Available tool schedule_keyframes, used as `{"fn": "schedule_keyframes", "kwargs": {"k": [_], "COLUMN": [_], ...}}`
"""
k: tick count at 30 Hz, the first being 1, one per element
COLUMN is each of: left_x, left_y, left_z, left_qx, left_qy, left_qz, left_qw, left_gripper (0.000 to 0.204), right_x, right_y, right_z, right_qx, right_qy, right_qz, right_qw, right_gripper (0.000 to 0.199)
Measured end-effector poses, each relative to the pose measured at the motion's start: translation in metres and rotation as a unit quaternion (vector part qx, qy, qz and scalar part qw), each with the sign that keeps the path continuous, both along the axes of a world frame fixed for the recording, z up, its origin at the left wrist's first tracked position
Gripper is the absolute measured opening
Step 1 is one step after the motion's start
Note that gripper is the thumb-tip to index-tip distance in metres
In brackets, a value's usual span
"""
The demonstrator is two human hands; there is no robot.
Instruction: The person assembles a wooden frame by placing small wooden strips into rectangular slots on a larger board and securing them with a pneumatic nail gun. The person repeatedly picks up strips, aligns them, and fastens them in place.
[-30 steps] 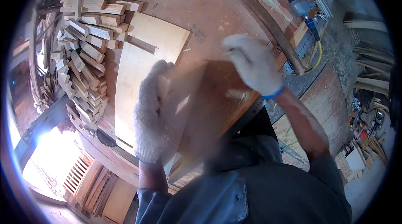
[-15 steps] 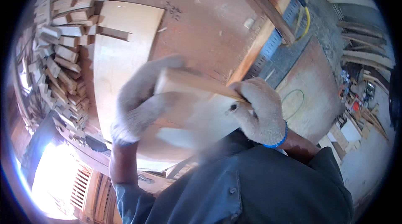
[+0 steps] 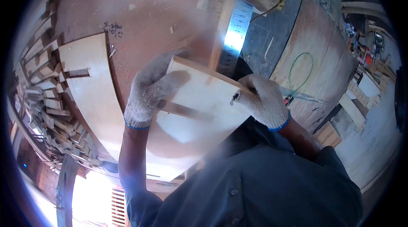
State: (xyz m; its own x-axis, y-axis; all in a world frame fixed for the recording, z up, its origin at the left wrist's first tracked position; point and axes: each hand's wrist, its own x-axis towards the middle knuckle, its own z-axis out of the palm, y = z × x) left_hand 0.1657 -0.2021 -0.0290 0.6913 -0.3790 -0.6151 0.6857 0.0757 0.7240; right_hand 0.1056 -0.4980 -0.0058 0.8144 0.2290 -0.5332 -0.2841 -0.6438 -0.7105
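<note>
A pale wooden panel [image 3: 204,87] is held tilted in front of my body, its narrow brown edge at the top and its broad face showing. A brown slot-like band crosses that face, blurred. My left hand [image 3: 148,91], in a white knit glove with a blue cuff, is closed round the panel's left side, the thumb lying on the face. My right hand [image 3: 264,101], gloved the same way, grips the right corner with its fingers curled over the edge. A dark hole or stain marks the right thumb tip.
A pale notched sheet [image 3: 91,87] lies on the reddish-brown worktop [image 3: 144,19], with stacked wood blocks [image 3: 53,95] at far left. Beyond my hands lies a steel ruler [image 3: 239,27] beside a wooden strip. A green wire loop [image 3: 290,70] rests on a board at right.
My view has shifted. The panel has turned from mostly edge-on, so more of its broad face shows and it is less blurred. Both hands still hold it.
</note>
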Motion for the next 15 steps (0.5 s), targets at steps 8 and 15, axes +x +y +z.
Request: {"fn": "schedule_keyframes", "kwargs": {"k": [8,15], "left_x": [0.003,0.013], "left_y": [-0.006,-0.011], "left_z": [0.006,0.023], "left_qx": [0.081,0.125], "left_qy": [0.026,0.096], "left_qz": [-0.019,-0.030], "left_qw": [0.996,0.987], "left_gripper": [0.066,0.095], "right_x": [0.006,0.006], "right_y": [-0.011,-0.009], "right_z": [-0.036,-0.033], "right_qx": [0.079,0.075], "right_qy": [-0.030,0.079], "right_qz": [0.037,-0.023], "right_qw": [0.996,0.994], "right_gripper": [0.032,0.039]}}
